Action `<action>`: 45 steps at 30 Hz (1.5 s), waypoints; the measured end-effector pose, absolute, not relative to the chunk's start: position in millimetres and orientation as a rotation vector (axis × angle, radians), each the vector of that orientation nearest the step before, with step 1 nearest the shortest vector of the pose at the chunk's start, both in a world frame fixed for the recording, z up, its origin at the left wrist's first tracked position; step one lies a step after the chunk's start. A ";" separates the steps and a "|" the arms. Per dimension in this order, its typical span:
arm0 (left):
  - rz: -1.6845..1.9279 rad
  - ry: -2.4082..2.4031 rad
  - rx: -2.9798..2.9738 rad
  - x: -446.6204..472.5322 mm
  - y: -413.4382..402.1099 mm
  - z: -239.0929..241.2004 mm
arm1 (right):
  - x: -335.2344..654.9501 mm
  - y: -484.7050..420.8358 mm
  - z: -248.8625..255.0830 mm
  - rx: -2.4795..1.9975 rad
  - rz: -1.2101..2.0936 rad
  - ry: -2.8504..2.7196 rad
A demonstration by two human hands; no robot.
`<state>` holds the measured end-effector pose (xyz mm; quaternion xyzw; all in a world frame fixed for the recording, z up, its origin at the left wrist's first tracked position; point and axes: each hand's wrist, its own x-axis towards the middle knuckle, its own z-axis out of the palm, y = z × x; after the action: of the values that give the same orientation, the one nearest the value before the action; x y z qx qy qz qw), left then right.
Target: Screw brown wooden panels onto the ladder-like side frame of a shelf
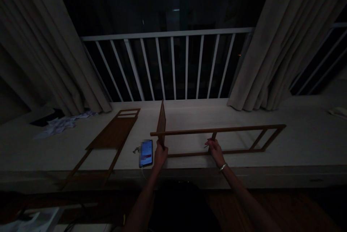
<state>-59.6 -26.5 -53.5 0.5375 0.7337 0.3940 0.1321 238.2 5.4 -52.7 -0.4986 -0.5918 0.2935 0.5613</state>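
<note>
A brown wooden frame (189, 131) with crossbars lies across the pale window ledge. At its left end stands a wooden panel (162, 119), upright and edge-on to me. My left hand (161, 155) is closed around the near lower end of that panel, where it meets the frame. My right hand (215, 149), with a bracelet at the wrist, is beside the frame's middle crossbar (214, 136). Its fingers pinch a small thin rod (206, 146), whose kind is too dark to make out.
Left of the hands lies a second wooden frame with a solid panel (110, 132), overhanging the ledge's front edge. A lit phone (145, 153) with a cable rests between, near small hardware (136, 150). Crumpled papers (61, 125), curtains (252, 62) and a white railing (168, 34) are behind.
</note>
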 end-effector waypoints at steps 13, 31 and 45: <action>1.246 2.030 1.490 -55.9 -29.5 -37.8 | 235.6 3.9 -50.0 -1.154 0.698 -1.434; 0.803 1.775 2.571 -16.9 -118.6 -117.4 | 243.3 -63.3 -135.3 -1.218 -0.008 -2.033; 0.329 1.725 2.922 -44.2 -89.4 -143.2 | 230.1 -36.7 -146.1 -1.246 -0.013 -2.074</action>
<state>-44.2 -89.4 -143.2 0.8494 0.5015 0.0956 -0.1335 230.1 -36.7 -146.1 -0.4818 -0.8019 -0.0050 0.3532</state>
